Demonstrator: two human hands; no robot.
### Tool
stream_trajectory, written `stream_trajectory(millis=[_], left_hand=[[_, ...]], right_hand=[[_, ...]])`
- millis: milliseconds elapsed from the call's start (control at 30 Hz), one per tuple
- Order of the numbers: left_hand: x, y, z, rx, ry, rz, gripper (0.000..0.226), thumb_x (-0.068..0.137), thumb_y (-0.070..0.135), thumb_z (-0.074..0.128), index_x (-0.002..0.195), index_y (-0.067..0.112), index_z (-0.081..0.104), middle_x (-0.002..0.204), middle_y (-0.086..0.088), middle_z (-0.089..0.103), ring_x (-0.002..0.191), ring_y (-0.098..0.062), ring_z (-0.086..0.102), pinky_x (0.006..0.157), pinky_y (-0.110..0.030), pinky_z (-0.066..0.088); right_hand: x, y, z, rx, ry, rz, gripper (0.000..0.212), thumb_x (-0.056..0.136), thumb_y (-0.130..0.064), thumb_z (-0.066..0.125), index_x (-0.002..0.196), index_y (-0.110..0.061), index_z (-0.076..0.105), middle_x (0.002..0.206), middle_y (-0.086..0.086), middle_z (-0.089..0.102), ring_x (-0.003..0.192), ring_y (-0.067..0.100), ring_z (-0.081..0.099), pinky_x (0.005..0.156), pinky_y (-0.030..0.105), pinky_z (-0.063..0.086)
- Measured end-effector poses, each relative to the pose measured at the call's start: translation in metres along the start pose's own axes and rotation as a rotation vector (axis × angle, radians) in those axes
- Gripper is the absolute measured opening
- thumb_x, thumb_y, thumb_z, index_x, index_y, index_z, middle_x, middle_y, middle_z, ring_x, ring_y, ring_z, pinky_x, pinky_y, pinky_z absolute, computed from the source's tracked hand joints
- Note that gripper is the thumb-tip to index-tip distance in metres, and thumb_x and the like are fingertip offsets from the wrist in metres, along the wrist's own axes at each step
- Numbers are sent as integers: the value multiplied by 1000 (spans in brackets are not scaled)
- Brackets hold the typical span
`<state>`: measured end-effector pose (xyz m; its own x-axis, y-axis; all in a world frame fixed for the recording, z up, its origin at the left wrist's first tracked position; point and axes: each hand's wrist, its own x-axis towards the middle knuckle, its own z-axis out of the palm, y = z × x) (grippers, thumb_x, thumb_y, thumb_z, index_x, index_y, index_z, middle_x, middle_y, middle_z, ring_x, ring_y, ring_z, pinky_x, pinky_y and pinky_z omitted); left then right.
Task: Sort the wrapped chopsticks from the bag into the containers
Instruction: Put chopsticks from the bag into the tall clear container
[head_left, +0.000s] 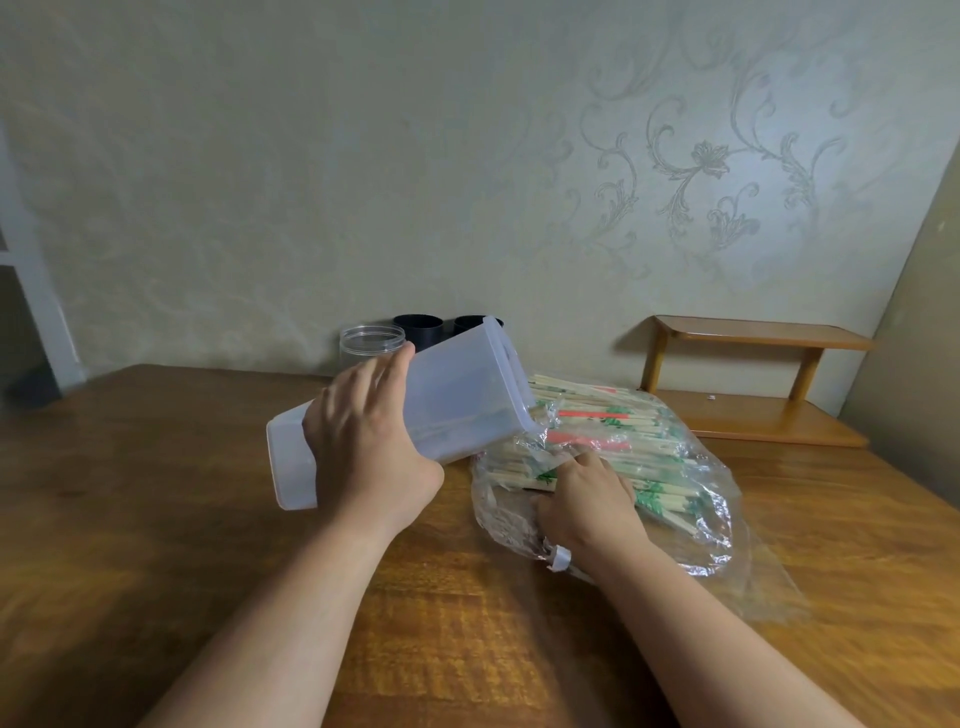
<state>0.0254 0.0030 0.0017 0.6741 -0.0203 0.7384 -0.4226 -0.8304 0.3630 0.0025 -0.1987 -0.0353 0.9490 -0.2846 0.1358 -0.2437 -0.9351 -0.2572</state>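
A clear plastic bag lies on the wooden table, full of wrapped chopsticks with green and red print. My left hand grips a tall translucent white container, tilted on its side above the table with its open end against the chopsticks. My right hand reaches into the bag's mouth, fingers closed on some green-printed chopsticks.
A clear round jar and two black cups stand at the back against the wall, behind the tilted container. A small wooden two-tier shelf sits at the right rear of the table.
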Motion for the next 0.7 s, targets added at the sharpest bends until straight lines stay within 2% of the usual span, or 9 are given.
stream_trajectory(millis=[167,367,500,567,700], left_hand=[[0,1,-1,-4,-11,-3,104,56,15,84,148,25,35,141,-1,43,129,-22,30,105,-48,30],[1,1,-1,-2,-11,-2,104,56,16,83,148,25,35,140,0,43,130,-22,30,105,-47,29],[0,1,-1,-2,-12,-1,104,56,15,83,148,26,35,140,1,43,129,-22,30,105,-46,29],[0,1,-1,-4,-16,-2,104,57,14,82,148,26,35,141,1,43,130,-22,30,105,-46,28],[0,1,-1,-13,-20,-3,104,57,14,80,149,27,34,143,2,41,131,-21,29,106,-45,27]], right_hand=[[-1,1,-2,7,6,-7,42,88,-24,59,130,-16,55,150,4,37,137,27,36,113,45,30],[-5,-2,-2,-62,-8,35,45,88,-16,50,133,-16,48,138,6,41,135,26,35,111,43,26],[1,0,1,-42,-47,-52,59,88,-19,62,144,-17,43,143,5,39,135,28,34,111,42,27],[3,2,0,-20,-45,-85,51,90,-17,57,140,-22,50,139,3,42,131,27,38,109,40,30],[4,5,-2,-55,-70,-89,52,86,-21,66,136,-26,54,138,2,41,133,27,35,110,41,30]])
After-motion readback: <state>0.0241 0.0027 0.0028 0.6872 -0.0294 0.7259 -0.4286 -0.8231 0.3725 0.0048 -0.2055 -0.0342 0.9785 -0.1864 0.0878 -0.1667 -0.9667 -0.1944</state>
